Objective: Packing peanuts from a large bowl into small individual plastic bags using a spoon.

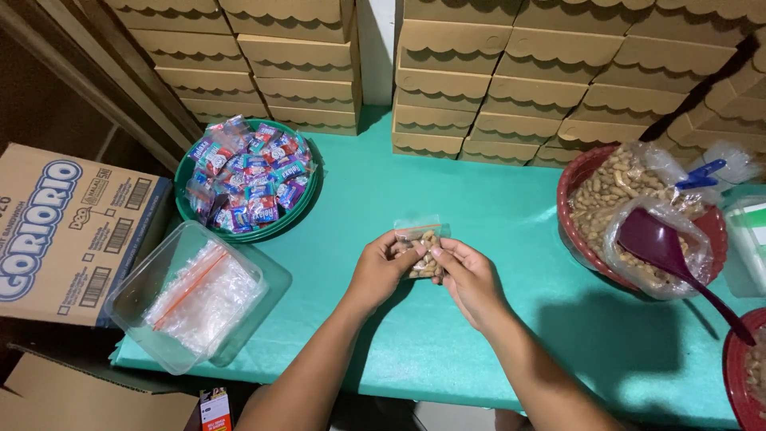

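Holding a small clear bag of peanuts [421, 254] over the middle of the green surface [495, 215], you have both hands on it: your left hand [381, 271] pinches its left edge, your right hand [471, 279] its right, fingers of each closed on the plastic. To your left sit a clear tub of empty zip bags [195, 297] and a green bowl of wrapped sweets [247, 177]; to your right, a red bowl of peanuts [614, 199] (a dark red scoop [662, 247] lies in it). Stacked tan boxes [511, 80] line the back
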